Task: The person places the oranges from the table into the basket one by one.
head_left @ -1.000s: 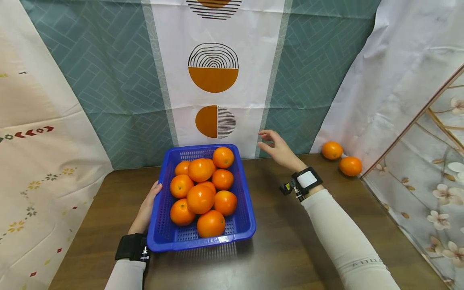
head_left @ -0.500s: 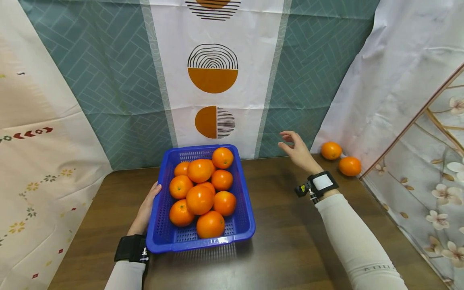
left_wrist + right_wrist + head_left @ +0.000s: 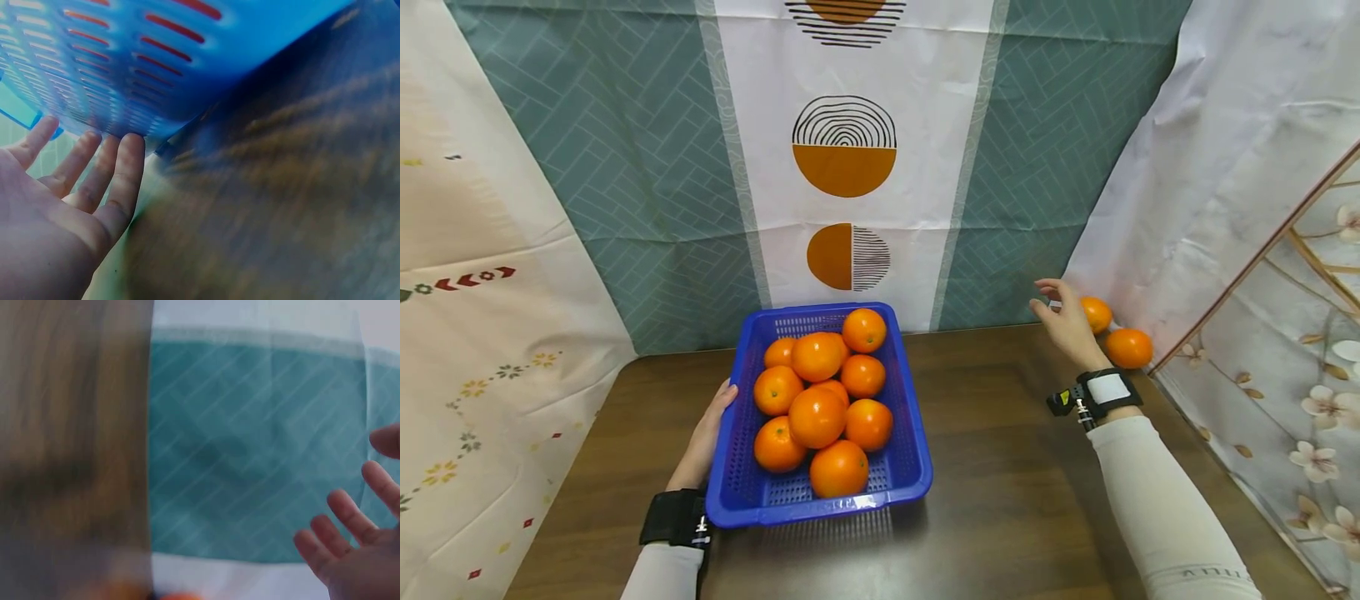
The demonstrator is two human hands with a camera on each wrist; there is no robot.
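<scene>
A blue plastic basket (image 3: pixel 820 510) piled with several oranges (image 3: pixel 817 417) sits on the table in the head view. My left hand (image 3: pixel 706 437) rests along the basket's left side. The left wrist view shows that hand's extended fingertips (image 3: pixel 130 150) against the slotted basket wall (image 3: pixel 206 75). At the right back, my right hand (image 3: pixel 1067 325) is raised with loosely bent fingers and nothing held. Just beyond it lie two oranges, a rear one (image 3: pixel 1097 315) partly hidden by the hand and a front one (image 3: pixel 1128 348). In the right wrist view, the fingers of the right hand (image 3: pixel 369 569) are spread apart.
A green and white patterned cloth (image 3: pixel 1007 208) hangs along the back edge of the brown table (image 3: pixel 985 467). Floral cloth (image 3: pixel 1285 400) bounds the right side, close to the two loose oranges. Cream cloth (image 3: pixel 497 400) hangs on the left.
My right hand has moved rightward, away from the basket and up to the two loose oranges. The left hand and the basket stay in place.
</scene>
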